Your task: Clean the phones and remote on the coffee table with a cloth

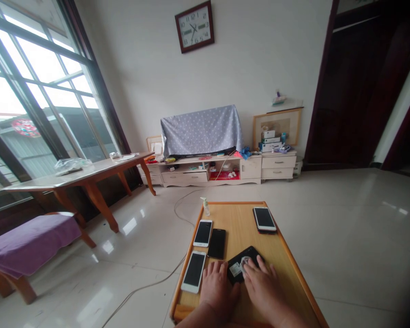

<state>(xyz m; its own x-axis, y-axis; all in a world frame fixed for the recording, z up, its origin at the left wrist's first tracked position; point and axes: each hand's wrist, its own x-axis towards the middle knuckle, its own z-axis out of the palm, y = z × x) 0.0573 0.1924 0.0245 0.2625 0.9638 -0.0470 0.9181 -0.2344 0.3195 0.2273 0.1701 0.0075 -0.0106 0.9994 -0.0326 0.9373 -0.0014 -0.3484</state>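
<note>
A black tablet-like device with a pale label on it lies tilted on the small wooden table. My left hand is at its left corner, fingers along the left side and thumb by the lower edge, steadying it. With bent fingers, my right hand presses a crumpled whitish wipe onto the device's surface. Left of it lie a black phone and two white-framed phones, one farther and one nearer. Their screens are dark.
Another white phone rests on a dark item at the table's far right. A small pump bottle stands at the far left corner. A cable crosses the floor on the left. Beyond are a low white cabinet and a brown table.
</note>
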